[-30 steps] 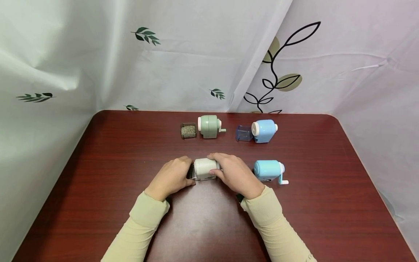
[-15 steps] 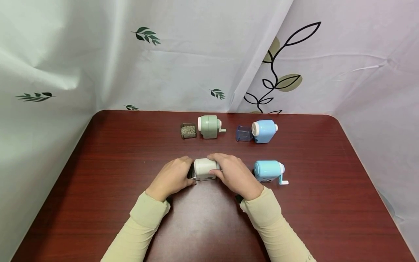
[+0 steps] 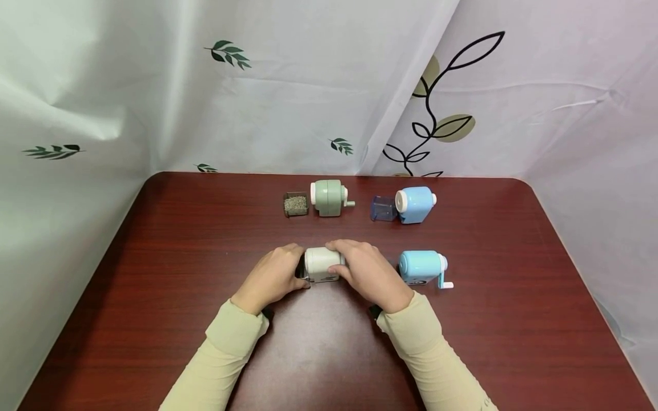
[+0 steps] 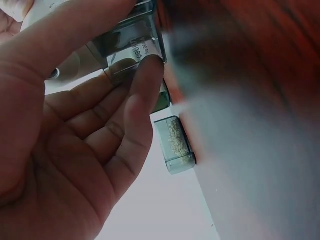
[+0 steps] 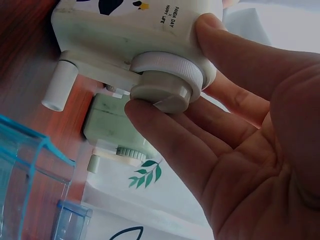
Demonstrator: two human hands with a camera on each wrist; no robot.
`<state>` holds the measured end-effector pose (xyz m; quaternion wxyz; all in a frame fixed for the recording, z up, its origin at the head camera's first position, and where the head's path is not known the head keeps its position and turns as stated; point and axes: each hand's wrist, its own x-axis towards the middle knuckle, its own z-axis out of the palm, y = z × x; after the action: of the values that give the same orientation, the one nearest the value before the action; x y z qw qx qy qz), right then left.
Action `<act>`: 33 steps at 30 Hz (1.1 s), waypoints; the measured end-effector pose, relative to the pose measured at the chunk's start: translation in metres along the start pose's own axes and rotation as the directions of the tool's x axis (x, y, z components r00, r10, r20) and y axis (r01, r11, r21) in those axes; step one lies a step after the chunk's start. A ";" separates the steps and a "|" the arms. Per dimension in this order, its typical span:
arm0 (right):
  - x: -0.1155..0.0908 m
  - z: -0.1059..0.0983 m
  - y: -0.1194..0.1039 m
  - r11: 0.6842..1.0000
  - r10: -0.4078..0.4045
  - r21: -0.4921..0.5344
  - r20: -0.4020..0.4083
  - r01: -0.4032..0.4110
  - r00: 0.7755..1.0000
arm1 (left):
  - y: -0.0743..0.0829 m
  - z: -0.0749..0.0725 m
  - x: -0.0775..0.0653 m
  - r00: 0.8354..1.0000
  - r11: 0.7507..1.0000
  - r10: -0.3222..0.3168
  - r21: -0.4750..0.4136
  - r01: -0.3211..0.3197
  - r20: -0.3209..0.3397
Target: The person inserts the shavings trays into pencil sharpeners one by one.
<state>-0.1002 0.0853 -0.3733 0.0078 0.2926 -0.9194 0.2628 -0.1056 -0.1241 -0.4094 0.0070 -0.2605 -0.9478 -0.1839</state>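
Observation:
A cream-white crank pencil sharpener (image 3: pixel 320 265) stands in the middle of the table between both hands. My left hand (image 3: pixel 272 278) pinches its clear shavings drawer (image 4: pixel 122 42) between thumb and fingers, with the drawer's back end inside the sharpener body. From the other side my right hand (image 3: pixel 371 275) grips the body, thumb on the near face and fingers over the far side. In the right wrist view the crank handle (image 5: pixel 61 86) hangs down, and a finger lies against the grey hub (image 5: pixel 162 94). In the head view the right hand hides the crank.
Behind stand a green sharpener (image 3: pixel 328 198) with its shavings-filled drawer (image 3: pixel 295 204) beside it, and a blue sharpener (image 3: pixel 415 204) with its drawer (image 3: pixel 382 209) out. A light-blue sharpener (image 3: pixel 422 267) stands right of my right hand, its clear blue drawer (image 5: pixel 20 170) out beside it.
My left hand has shifted slightly right, and less of the clear drawer shows at the white sharpener's left side. My right hand and the sharpener body stay almost still.

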 end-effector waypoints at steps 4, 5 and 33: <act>0.000 0.000 0.000 1.000 -0.006 -0.001 -0.002 0.006 1.000 | 0.001 0.001 0.001 1.000 1.000 0.003 -0.013 -0.003 -0.009; 0.000 0.000 0.000 1.000 -0.007 0.000 -0.001 0.007 1.000 | 0.001 0.001 0.001 1.000 1.000 0.004 -0.016 -0.004 -0.010; 0.001 -0.001 0.000 1.000 -0.023 -0.013 0.008 0.023 1.000 | 0.009 0.006 0.007 0.999 0.991 -0.039 -0.126 0.034 -0.036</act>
<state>-0.1010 0.0857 -0.3723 0.0092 0.3040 -0.9177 0.2554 -0.1067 -0.1117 -0.4115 0.0054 -0.2393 -0.9387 -0.2482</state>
